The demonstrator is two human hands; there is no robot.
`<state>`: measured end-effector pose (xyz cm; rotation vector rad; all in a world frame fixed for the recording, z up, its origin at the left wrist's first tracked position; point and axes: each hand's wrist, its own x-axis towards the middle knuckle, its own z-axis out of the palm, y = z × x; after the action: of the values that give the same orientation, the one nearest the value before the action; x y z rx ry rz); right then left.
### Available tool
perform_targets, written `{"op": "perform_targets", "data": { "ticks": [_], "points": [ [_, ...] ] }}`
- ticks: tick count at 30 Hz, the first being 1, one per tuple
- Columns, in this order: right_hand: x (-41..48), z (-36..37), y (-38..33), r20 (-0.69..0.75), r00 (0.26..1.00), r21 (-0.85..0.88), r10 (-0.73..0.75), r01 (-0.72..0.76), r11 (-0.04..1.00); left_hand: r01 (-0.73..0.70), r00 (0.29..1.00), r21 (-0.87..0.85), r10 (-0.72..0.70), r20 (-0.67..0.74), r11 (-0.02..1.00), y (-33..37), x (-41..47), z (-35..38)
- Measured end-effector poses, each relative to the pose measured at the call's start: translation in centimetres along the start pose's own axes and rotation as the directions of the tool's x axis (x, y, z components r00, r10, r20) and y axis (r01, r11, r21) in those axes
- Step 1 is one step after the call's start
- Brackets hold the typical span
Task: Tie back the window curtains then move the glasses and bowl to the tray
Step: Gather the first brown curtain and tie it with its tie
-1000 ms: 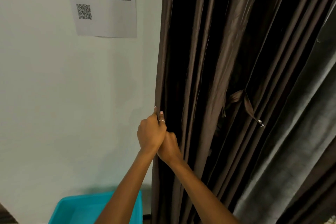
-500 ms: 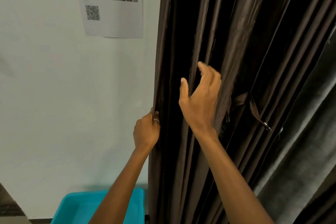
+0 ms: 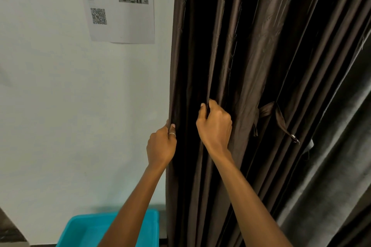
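Left grip: the left grip (image 3: 161,147), a bare hand, is closed round the outer left edge of the brown curtain (image 3: 251,46), pinching the hem; a thin ring (image 3: 172,134) shows on one finger.
Right grip: the right grip (image 3: 215,126) is curled round a fold of the same curtain, just right of and a little higher than the left.
Curtain: it hangs in deep vertical pleats, its left edge against the white wall (image 3: 60,106).
Tie-back: a brown strap (image 3: 278,114) hangs loose on the pleats, right of the right grip and not touched.
In the way: a grey curtain (image 3: 331,166) overlaps the lower right.
Around: a printed sheet (image 3: 120,30) with a QR code (image 3: 98,16) is on the wall; a turquoise bin (image 3: 80,230) sits below, partly behind the left forearm.
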<state>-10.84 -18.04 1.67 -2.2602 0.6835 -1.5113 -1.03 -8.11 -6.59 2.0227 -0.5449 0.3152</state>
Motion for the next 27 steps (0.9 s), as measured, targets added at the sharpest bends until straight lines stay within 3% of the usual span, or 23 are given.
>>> {"op": "perform_targets", "data": {
  "ticks": [8, 10, 17, 22, 27],
  "points": [
    [-4.7, 2.3, 3.4, 0.165, 0.971, 0.112, 0.176, -0.195, 0.974, -0.070, 0.997, 0.016, 0.070, -0.010, 0.997, 0.0, -0.2, -0.1],
    [-5.6, 2.5, 3.5, 0.158, 0.977, 0.131, 0.145, -0.166, 0.977, -0.066, 0.998, 0.019, 0.066, -0.010, 0.998, -0.1, -0.1, -0.2],
    [-7.0, 4.2, 1.8, 0.366, 0.930, 0.169, 0.015, -0.083, 0.982, -0.091, 0.994, -0.064, 0.095, 0.062, 0.994, 0.3, 0.0, 0.2],
    [-7.7, 4.9, 1.4, 0.412, 0.911, 0.228, 0.003, -0.106, 0.968, -0.096, 0.981, -0.250, 0.134, 0.140, 0.964, -0.2, -0.1, 0.1],
    [-8.8, 5.1, 1.2, 0.444, 0.894, 0.325, -0.053, -0.105, 0.940, 0.076, 0.943, -0.321, 0.036, 0.330, 0.944, 0.1, -0.4, -0.8]
  ]
}}
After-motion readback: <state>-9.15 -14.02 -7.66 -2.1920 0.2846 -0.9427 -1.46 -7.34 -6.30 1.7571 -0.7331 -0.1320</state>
